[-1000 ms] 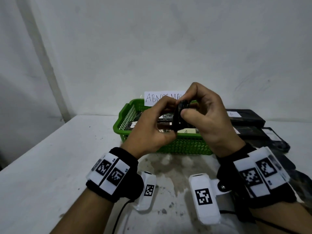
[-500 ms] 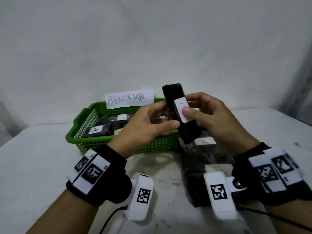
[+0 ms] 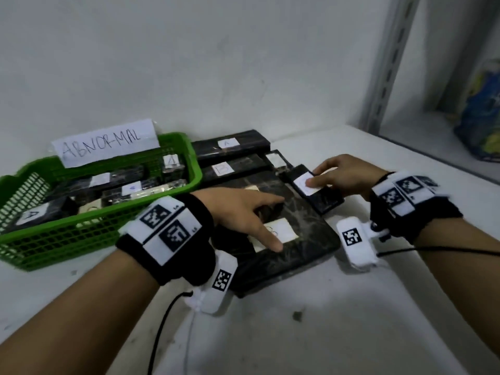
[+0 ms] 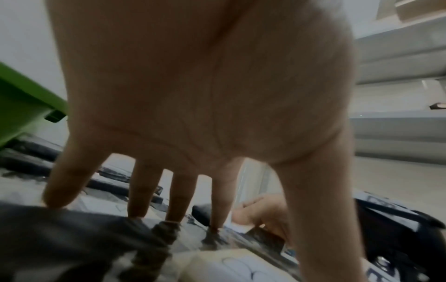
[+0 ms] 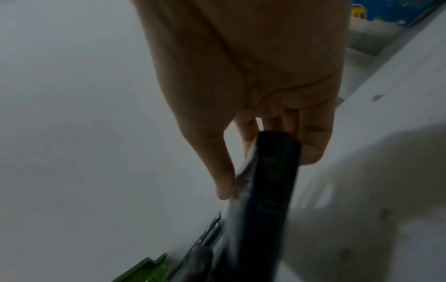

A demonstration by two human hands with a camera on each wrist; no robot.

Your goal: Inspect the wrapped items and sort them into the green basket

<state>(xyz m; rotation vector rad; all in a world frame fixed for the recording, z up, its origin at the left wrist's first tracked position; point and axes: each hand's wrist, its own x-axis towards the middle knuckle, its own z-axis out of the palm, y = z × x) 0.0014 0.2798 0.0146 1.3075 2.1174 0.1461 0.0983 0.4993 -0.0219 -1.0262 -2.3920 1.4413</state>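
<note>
My right hand [image 3: 328,175] pinches a small black wrapped item [image 3: 315,192] with a white label, thumb on the label, low over the table right of the pile; the right wrist view shows its dark edge [image 5: 270,183] between thumb and fingers. My left hand [image 3: 251,215] is spread with straight fingers, their tips touching a large flat black wrapped item [image 3: 292,239] that carries a white label. The left wrist view shows those fingertips [image 4: 140,206] on the wrap [image 4: 72,238]. The green basket [image 3: 81,236] at the left holds several labelled black items and bears an "ABNORMAL" sign [image 3: 104,143].
Two long black wrapped items [image 3: 230,146] labelled A and B lie against the wall behind the pile, right of the basket. A grey metal upright [image 3: 389,63] and a blue bag [image 3: 479,109] stand at the far right. The white table [image 3: 324,334] spreads in front.
Both hands held the small item up in front of the basket; now the right hand alone has carried it down to the right, and the left hand has let go and dropped onto the large flat item.
</note>
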